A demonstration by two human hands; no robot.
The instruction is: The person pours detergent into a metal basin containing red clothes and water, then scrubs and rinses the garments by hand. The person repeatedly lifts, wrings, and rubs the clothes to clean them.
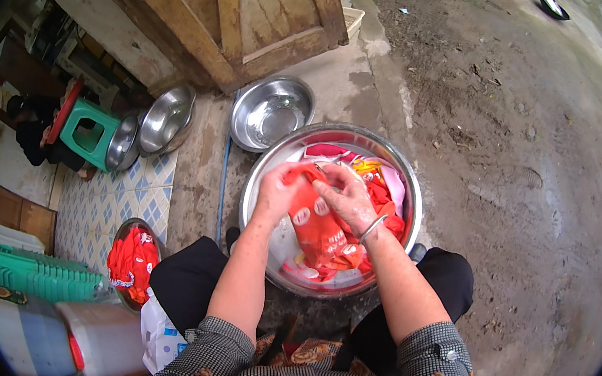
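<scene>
Between my knees stands a large round metal basin holding wet clothes and some water. My left hand grips the top edge of a red cloth with white prints, which hangs down into the basin. The same cloth is pinched at its upper edge by my right hand, with a metal bangle on that wrist. Under and beside it lie more red cloth, a pink piece and a yellow patterned piece. The fingers look slightly blurred.
A metal basin touches the big one at its upper left. Behind are a wooden door and a blue hose. At left stand a bowl of red clothes, metal basins, a green stool, plastic containers and a seated person.
</scene>
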